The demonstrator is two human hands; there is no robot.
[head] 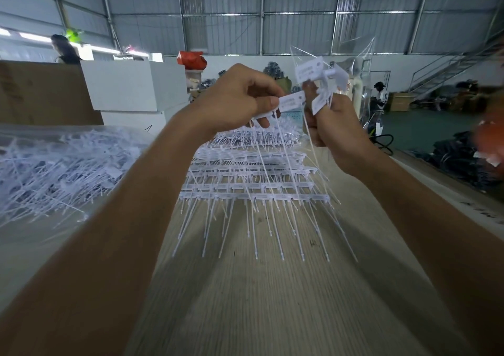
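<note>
I hold both hands up in front of me, above the table [245,301]. My left hand [240,99] pinches one white plastic tag [293,101] by its flat label end, thumb on top and fingers curled under it. Its thin tail hangs down toward the table. A second label shows just under my fingers, though I cannot tell whether I grip it too.

My right hand [332,129] is closed round a bunch of tags [319,79]. Their labels fan out above my fingers and their tails trail below my fist. A clear bag [357,55] stands up behind that bunch, right against it; how I hold it I cannot tell. The single tag's label end nearly meets the bunch, just beside my right fingers.

Below my hands, rows of tags [253,184] lie on the table, labels lined up in bands and tails pointing toward me. To the left, a loose heap of tags [60,162] lies in a tangle. Beyond it stand white boxes [128,85] and a brown carton [41,96]. Far off to the right is a metal staircase [450,66].
</note>
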